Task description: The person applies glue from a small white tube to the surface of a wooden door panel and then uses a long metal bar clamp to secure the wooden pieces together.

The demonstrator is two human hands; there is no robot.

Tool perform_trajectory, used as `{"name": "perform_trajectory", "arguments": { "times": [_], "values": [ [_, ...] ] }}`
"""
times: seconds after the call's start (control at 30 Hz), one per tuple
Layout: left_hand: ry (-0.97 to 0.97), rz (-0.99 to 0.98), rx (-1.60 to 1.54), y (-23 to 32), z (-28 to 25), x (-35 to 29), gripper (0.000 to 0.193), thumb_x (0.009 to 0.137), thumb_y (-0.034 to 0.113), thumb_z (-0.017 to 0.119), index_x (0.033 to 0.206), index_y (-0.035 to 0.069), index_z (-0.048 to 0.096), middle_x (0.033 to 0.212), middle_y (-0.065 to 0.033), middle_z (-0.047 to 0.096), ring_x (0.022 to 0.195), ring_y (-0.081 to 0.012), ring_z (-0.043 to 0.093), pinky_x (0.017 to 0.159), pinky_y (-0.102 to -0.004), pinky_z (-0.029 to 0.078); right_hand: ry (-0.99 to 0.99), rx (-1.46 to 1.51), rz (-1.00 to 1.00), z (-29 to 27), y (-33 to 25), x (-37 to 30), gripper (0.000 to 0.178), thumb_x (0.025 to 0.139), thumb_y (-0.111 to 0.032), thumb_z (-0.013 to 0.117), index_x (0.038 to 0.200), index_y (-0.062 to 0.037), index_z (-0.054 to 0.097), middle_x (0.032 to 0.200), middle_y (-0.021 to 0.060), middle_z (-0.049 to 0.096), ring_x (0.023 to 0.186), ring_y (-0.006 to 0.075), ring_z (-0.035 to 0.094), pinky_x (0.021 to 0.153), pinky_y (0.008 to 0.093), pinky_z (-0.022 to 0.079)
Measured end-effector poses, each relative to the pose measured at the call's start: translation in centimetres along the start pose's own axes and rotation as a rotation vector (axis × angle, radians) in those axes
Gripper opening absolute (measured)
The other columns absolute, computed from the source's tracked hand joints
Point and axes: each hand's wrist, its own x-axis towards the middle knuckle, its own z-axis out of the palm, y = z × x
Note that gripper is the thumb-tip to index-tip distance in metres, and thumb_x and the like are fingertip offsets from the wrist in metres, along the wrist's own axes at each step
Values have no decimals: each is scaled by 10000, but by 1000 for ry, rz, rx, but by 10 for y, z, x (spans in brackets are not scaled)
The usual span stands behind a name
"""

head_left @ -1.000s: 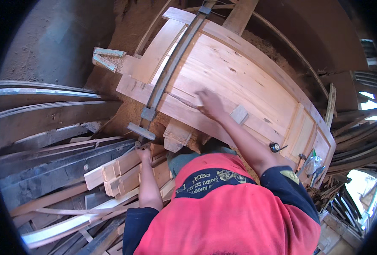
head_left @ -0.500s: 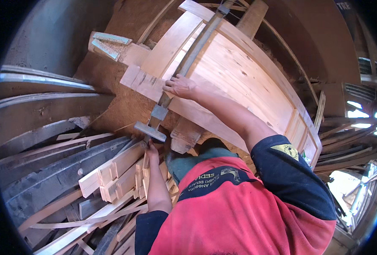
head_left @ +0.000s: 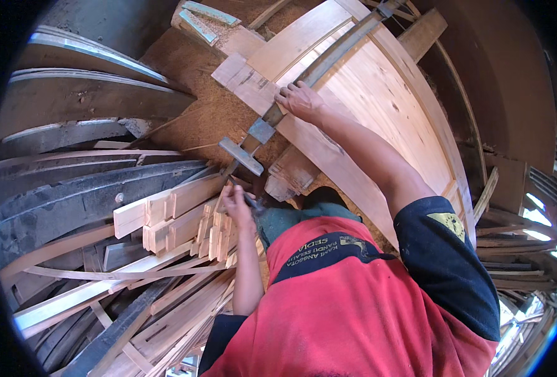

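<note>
A long metal bar clamp [head_left: 339,55] lies across a pale wooden panel door [head_left: 379,94]. Its end plate [head_left: 240,156] and block-shaped jaw [head_left: 261,130] stick out past the door's near-left edge. My left hand [head_left: 237,202] is closed around the dark turning handle at the clamp's screw end, just below the end plate. Bent fingers of my right hand [head_left: 299,100] grip the clamp's bar where it crosses the door's edge rail [head_left: 247,78]. The far end of the clamp reaches the door's opposite side.
Stacked pale wood pieces with cut ends [head_left: 165,217] lie beside my left forearm. Curved dark boards [head_left: 83,97] lean at the left, with loose strips below. A wooden support block [head_left: 291,173] sits under the door near my legs. Sawdust [head_left: 196,122] covers the ground.
The whole view has shifted, so the door and clamp sit further right and higher. My left hand's fingers now show around the handle, which has turned. My right hand stays on the bar.
</note>
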Motion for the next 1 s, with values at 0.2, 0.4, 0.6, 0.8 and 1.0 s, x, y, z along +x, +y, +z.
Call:
{"name": "perform_trajectory", "arguments": {
  "times": [0.2, 0.4, 0.6, 0.8, 1.0],
  "values": [
    [-68, 175, -394, 83, 3, 55, 605, 1014, 578, 396, 1424, 132, 392, 1183, -157, 686, 897, -142, 635, 746, -323, 504, -32, -20, -2, -6, 3, -4, 241, 927, -137, 512, 1165, -156, 544, 1063, 46, 614, 1060, 202, 606, 865, 351, 447],
    [-156, 23, 81, 5, -20, 124, 886, 950, 771, 114, 1357, 89, 506, 1240, -98, 686, 834, -123, 570, 711, -283, 416, 49, -28, -47, -3, -3, 9, 215, 930, -158, 516, 1140, -139, 558, 1032, 50, 634, 1039, 203, 621, 855, 353, 459],
    [-393, -291, -86, 32, -21, 50, 989, 856, 883, 131, 1407, 108, 404, 1052, -150, 713, 937, -226, 642, 650, -277, 374, 6, 6, 3, -4, 2, -7, 157, 937, -179, 533, 1078, -140, 593, 997, 37, 663, 1041, 206, 626, 847, 363, 466],
    [-74, -33, -919, 123, -36, 34, 980, 905, 735, 458, 1582, 152, 55, 1429, -284, 477, 1237, -404, 558, 1105, -536, 372, -1, 20, 11, -5, -1, -2, 142, 945, -186, 544, 1052, -167, 635, 1028, 26, 668, 1058, 208, 619, 857, 366, 470],
    [-32, 103, -319, 120, -27, 70, 928, 958, 709, 360, 1591, 167, -46, 1601, -204, 249, 1449, -398, 304, 1131, -594, 302, -37, 72, 41, -9, -6, 0, 144, 950, -210, 536, 1011, -173, 661, 1041, 30, 664, 1067, 212, 620, 858, 379, 482]
  ]
}}
